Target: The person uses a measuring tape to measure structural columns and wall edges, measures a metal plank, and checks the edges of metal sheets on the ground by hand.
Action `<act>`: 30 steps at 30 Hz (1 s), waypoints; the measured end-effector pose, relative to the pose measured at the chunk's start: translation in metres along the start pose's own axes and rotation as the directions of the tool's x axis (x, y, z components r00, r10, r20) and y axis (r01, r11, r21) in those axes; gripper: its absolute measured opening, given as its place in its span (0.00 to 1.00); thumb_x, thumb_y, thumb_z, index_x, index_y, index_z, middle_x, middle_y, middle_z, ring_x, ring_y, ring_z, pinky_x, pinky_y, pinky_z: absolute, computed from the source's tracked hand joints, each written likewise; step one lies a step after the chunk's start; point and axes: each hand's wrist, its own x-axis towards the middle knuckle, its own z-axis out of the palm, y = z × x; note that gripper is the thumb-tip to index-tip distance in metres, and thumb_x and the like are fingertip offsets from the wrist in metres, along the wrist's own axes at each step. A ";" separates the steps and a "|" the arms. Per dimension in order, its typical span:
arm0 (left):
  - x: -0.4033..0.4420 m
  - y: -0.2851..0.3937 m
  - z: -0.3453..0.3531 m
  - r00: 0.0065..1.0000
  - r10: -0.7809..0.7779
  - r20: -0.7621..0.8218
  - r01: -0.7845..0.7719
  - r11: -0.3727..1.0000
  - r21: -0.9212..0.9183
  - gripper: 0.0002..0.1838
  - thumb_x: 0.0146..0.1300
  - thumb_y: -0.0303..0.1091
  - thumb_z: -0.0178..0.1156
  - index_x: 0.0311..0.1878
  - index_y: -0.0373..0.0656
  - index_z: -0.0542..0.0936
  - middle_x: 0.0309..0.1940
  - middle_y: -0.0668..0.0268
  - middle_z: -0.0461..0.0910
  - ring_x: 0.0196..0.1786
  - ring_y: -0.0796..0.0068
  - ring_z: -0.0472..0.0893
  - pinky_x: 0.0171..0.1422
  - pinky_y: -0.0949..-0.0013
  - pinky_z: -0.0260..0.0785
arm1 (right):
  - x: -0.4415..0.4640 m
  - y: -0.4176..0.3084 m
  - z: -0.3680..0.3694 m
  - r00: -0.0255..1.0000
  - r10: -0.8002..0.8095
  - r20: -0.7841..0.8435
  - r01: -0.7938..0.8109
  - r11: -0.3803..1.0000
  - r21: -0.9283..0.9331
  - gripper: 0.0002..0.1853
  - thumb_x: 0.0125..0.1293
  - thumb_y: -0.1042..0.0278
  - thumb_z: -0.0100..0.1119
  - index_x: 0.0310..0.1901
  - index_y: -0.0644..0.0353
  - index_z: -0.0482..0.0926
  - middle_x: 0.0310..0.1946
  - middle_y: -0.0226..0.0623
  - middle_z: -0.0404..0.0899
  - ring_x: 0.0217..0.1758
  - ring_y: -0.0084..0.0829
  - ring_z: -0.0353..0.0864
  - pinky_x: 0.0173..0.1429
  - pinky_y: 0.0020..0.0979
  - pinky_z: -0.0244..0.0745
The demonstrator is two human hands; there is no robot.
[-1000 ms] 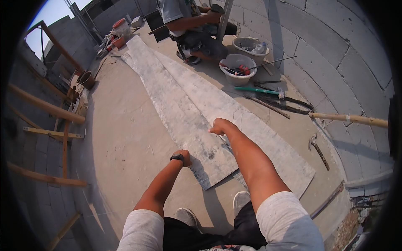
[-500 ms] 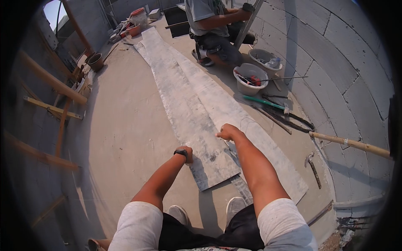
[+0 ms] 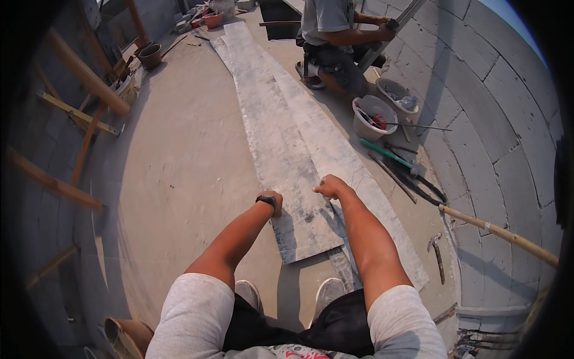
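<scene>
A long, stained flat board [image 3: 278,137] runs away from my feet, on top of a second long board [image 3: 359,179] that shows along its right side. My left hand [image 3: 275,202], with a black band at the wrist, is closed round the top board's left edge near its close end. On the opposite edge, my right hand [image 3: 327,187] is closed too, its thumb side over the board. The near end of the top board stands slightly off the floor, with a shadow and a grey strip [image 3: 343,266] beneath it.
Another person [image 3: 335,42] crouches at the upper right, holding a metal bar. Close by are two tubs [image 3: 372,118], a green-handled tool [image 3: 385,152] and rods. A hammer [image 3: 437,257] and bamboo pole [image 3: 502,233] lie right. Wooden props [image 3: 54,179] stand left; a bucket [image 3: 128,336] is lower left.
The view has turned, so the boards now run more straight ahead. Both hands keep their hold on the top board, and its near end sits a little further left relative to the lower board.
</scene>
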 end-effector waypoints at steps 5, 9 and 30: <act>-0.001 -0.005 0.002 1.000 0.012 0.005 -0.012 0.999 -0.037 0.18 0.49 0.39 0.62 0.44 0.45 0.84 0.45 0.59 0.82 0.49 0.64 0.82 0.49 0.60 0.76 | 0.006 -0.013 0.002 0.999 -0.001 0.052 0.001 1.000 0.003 0.30 0.59 0.40 0.58 0.39 0.68 0.83 0.37 0.56 0.81 0.43 0.51 0.81 0.50 0.42 0.74; 0.001 -0.006 0.006 1.000 0.023 0.008 -0.023 0.999 -0.030 0.17 0.48 0.37 0.62 0.43 0.45 0.84 0.45 0.58 0.83 0.48 0.64 0.83 0.48 0.61 0.76 | 0.010 -0.017 0.008 1.000 -0.024 0.015 0.024 0.999 0.021 0.30 0.58 0.41 0.58 0.39 0.68 0.83 0.37 0.55 0.81 0.43 0.51 0.81 0.50 0.41 0.74; 0.002 0.000 0.006 1.000 -0.002 0.019 0.002 1.000 -0.010 0.17 0.50 0.37 0.61 0.44 0.45 0.84 0.46 0.58 0.82 0.48 0.63 0.82 0.49 0.60 0.76 | 0.006 -0.016 0.003 0.999 -0.031 0.017 0.032 0.999 -0.037 0.31 0.60 0.39 0.55 0.38 0.69 0.83 0.36 0.56 0.81 0.43 0.51 0.80 0.49 0.42 0.73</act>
